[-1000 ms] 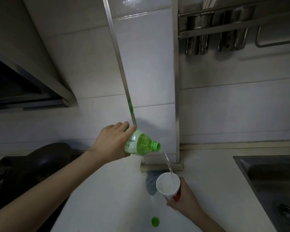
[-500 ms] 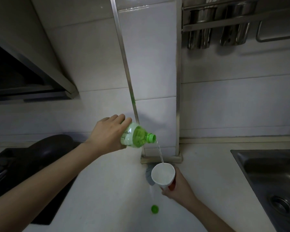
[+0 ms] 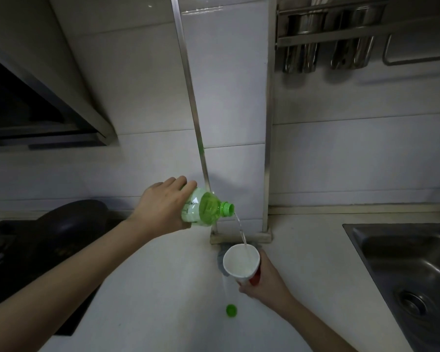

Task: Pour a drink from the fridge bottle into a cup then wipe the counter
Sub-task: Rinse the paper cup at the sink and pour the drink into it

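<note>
My left hand (image 3: 163, 208) grips a green plastic bottle (image 3: 203, 208) tipped to the right, its open mouth pointing down. A thin clear stream falls from the mouth into a white paper cup (image 3: 240, 260) with a red base. My right hand (image 3: 264, 280) holds that cup from the right side, tilted a little, just above the white counter (image 3: 163, 301). The bottle's green cap (image 3: 231, 310) lies loose on the counter in front of the cup. A grey cloth (image 3: 221, 250) shows partly behind the cup.
A steel sink (image 3: 412, 270) is set into the counter at the right. A black pan (image 3: 69, 224) sits on a dark stove at the left, under a range hood (image 3: 48, 118). A metal utensil rack (image 3: 328, 39) hangs on the tiled wall.
The bottle stays tipped and the stream keeps falling into the cup. Both hands sit slightly higher in view as the camera shifts; the cap has not moved.
</note>
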Available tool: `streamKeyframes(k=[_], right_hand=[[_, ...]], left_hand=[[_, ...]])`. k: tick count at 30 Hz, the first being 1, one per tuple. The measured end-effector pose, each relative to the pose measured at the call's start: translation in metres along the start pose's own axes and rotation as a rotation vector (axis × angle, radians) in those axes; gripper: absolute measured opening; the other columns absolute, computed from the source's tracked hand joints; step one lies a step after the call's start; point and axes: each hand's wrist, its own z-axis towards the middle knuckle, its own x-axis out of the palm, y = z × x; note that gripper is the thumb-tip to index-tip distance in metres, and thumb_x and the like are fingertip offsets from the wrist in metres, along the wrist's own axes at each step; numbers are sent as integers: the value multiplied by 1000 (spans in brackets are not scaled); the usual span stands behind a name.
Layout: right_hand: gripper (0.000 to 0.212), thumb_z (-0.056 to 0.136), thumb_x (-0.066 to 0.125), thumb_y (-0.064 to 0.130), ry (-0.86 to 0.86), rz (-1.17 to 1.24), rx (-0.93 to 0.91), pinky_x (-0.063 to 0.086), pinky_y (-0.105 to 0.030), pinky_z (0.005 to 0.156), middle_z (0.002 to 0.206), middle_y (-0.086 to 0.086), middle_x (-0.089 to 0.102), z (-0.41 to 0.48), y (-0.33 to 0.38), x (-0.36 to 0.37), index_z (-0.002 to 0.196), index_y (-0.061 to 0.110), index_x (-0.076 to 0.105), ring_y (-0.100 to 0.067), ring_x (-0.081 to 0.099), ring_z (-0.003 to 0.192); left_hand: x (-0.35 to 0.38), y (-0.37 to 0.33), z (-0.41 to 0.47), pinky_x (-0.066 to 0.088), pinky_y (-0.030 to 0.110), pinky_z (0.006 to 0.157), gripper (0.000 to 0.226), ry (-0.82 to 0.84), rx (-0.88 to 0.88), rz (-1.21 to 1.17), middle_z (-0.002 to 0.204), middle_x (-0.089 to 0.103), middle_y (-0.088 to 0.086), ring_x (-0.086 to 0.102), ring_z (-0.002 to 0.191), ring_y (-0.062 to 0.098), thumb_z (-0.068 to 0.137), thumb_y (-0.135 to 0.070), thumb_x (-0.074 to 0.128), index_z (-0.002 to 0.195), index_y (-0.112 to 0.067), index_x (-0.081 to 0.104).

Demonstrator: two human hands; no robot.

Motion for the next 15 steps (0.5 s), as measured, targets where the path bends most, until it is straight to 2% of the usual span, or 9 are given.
streamKeyframes(k=[5,8,10,12,15], right_hand=[[75,50,82,27,-9,35,-22,53,-26,80,115,14,58,-4,5,-1,115,37,45,-5,57,107],[79,49,81,31,1,63,-39,53,-29,85,119,13,56,-6,12,-3,118,38,43,-4,55,110],[77,50,80,33,9,77,-38,53,-26,80,116,9,58,-6,19,-4,118,36,44,-5,58,106],[72,52,78,33,-2,89,-37,53,-22,67,109,4,61,-6,27,-5,116,32,46,-9,63,94],[73,54,78,36,-48,66,-30,49,-12,68,111,4,61,-4,31,-4,119,27,45,-10,62,97]], left_hand=[[19,-12,-12,42,29,57,73,39,-48,-78,93,57,-5,59,80,21,49,-56,80,108,-21,54],[28,-21,-19,39,28,58,76,82,-106,-152,96,55,-8,58,87,18,50,-60,79,111,-24,50],[34,-28,-24,37,28,59,77,106,-162,-231,100,54,-11,57,91,16,51,-62,78,112,-26,48],[41,-34,-29,39,28,59,77,126,-234,-329,101,53,-14,57,92,14,51,-64,78,112,-30,46],[57,-46,-39,46,31,64,80,142,-381,-526,106,55,-18,59,93,13,48,-64,79,113,-33,45]])
